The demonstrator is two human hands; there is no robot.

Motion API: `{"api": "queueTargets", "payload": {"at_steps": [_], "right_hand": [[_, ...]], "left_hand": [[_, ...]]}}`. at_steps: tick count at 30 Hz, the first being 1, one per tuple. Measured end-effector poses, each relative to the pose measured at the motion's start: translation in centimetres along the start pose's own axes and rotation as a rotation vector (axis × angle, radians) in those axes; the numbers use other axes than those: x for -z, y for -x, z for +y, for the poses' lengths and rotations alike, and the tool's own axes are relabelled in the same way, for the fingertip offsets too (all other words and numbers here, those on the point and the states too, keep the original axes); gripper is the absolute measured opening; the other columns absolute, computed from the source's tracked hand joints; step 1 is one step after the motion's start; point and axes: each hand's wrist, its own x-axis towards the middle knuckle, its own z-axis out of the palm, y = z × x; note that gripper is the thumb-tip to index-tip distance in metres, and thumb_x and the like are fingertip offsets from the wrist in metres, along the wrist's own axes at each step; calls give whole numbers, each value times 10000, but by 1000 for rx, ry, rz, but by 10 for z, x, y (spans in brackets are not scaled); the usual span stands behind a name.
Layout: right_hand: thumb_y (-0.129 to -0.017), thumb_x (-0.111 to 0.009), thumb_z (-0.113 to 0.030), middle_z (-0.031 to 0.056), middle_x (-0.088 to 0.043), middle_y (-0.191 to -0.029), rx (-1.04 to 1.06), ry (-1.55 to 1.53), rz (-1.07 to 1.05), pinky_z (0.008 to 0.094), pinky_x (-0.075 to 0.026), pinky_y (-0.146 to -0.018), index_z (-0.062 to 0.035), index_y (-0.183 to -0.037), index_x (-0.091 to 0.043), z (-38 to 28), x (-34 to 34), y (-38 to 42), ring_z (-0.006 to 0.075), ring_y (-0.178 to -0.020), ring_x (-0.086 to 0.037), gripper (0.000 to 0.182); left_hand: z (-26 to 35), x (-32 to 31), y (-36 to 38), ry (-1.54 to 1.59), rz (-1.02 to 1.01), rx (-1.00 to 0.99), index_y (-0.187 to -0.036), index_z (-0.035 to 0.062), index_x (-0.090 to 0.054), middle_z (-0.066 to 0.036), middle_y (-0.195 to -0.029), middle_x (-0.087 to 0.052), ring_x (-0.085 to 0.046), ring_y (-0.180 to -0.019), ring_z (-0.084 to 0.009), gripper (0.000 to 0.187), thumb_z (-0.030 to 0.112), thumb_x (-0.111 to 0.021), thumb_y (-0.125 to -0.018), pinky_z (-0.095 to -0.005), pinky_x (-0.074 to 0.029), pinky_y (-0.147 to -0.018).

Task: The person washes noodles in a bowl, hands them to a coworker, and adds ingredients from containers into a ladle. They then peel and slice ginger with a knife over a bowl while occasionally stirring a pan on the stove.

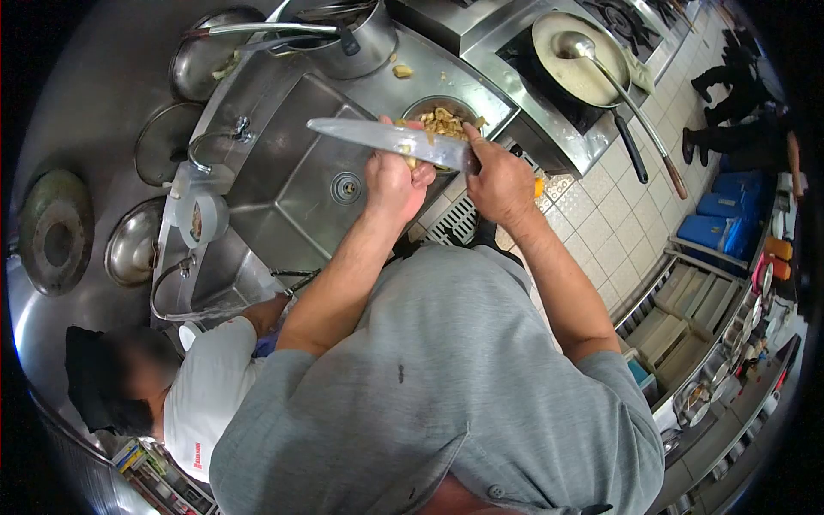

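Observation:
My right hand [502,183] grips the handle end of a large, broad-bladed knife [360,133]. Its blade stretches leftward over my left hand [396,184], whose fingers are curled round a pale yellowish piece of food [409,158], perhaps ginger. The blade hides part of that piece and some of my fingers. Just beyond both hands, a round metal bowl [414,106] holds many chopped yellow-brown pieces [444,122]. A few loose yellowish pieces [402,71] lie on the steel counter behind the bowl.
A steel sink [296,163] with a drain is at left, below a faucet [206,154]. A large pot [365,47] stands behind it. At right, a wok [558,81] with a ladle [605,73] sits on the stove. A co-worker [215,382] is close at lower left.

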Motion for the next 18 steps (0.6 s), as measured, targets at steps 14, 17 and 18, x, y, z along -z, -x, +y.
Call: {"api": "queueTargets", "payload": {"at_steps": [14, 17, 18], "right_hand": [[-761, -694, -143, 129, -714, -991, 5, -53, -96, 447, -573, -741, -100, -1421, -548, -16, 7, 8, 331, -865, -708, 678], [-761, -699, -149, 131, -715, -1005, -50, -10, -114, 441, -575, -746, -114, -1428, -545, -5, 9, 4, 325, -881, -709, 685], [-744, -687, -114, 154, -713, -1039, -83, -2, -129, 443, -574, -771, -126, -1449, -528, 1, 7, 2, 339, -913, -706, 723]], "left_hand": [[-6, -24, -8, 41, 178, -51, -944, 145, -565, 24, -704, -519, -482, -578, -105, 403, 521, -463, -1051, -287, -427, -568], [-2, 11, -11, 20, -264, 76, -971, 139, -563, 20, -718, -522, -480, -581, -105, 414, 536, -470, -1046, -283, -429, -566], [0, 17, -12, 34, -286, 101, -990, 138, -561, 14, -740, -535, -501, -620, -100, 396, 526, -497, -1038, -283, -443, -602]]}}
